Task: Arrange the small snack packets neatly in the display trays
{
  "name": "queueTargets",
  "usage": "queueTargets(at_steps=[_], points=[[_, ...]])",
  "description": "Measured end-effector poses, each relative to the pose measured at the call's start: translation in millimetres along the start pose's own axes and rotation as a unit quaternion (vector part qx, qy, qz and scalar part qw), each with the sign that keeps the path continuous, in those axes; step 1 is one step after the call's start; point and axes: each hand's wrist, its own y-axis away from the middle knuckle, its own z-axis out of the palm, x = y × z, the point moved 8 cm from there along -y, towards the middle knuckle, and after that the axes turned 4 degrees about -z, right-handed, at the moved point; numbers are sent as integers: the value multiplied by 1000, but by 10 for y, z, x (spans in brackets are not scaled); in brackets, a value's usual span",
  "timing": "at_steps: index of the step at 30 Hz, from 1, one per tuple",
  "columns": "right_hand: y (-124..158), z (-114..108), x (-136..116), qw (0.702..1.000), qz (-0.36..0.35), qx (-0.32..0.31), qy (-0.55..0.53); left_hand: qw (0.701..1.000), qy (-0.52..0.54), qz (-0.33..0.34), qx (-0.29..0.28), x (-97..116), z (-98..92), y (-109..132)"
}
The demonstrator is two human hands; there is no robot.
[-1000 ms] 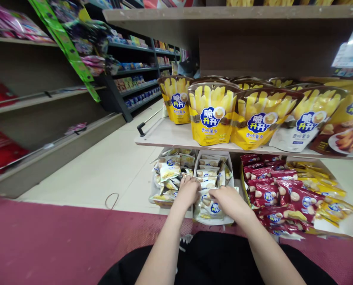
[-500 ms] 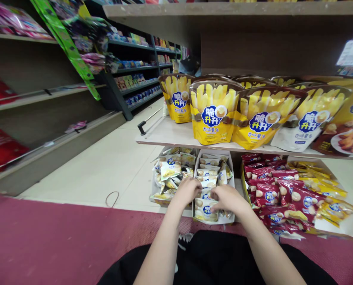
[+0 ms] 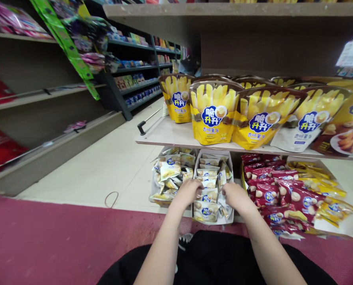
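A narrow white box (image 3: 231,158) of small pale snack packets (image 3: 205,211) stands on the floor below the shelf. The packets form a neat column, with more on edge along the right side. My left hand (image 3: 188,192) is at the box's left side, its curled fingertips against the column. Over the right-hand packets (image 3: 224,209) is my right hand (image 3: 236,196), fingers bent down and closed. Whether either hand pinches a packet is hidden. Left of this box is a second box with loosely heaped pale packets (image 3: 170,167).
Red snack packets (image 3: 267,194) and yellow ones (image 3: 321,186) fill a box to the right. Yellow fries pouches (image 3: 213,114) stand on the low shelf (image 3: 164,132) overhead. A thin wire loop (image 3: 112,199) lies on the floor at left.
My right hand has shifted right, off the front packets of the column to the box's right side. The front packet lies slightly differently. My left hand has barely moved.
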Motion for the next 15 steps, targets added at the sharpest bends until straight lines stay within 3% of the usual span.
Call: queueTargets(at_steps=[4,7,12,15], points=[[36,-158,192,996,63,55,-2,997,1,-35,64,-36,-138,-17],[-17,-191,198,993,85,82,-9,993,-8,-69,96,-97,-128,-29],[-74,-307,192,970,136,199,-38,995,-16,-75,69,-144,82,-98],[-143,-234,231,968,156,189,-46,996,-11,-64,63,-124,152,-142]])
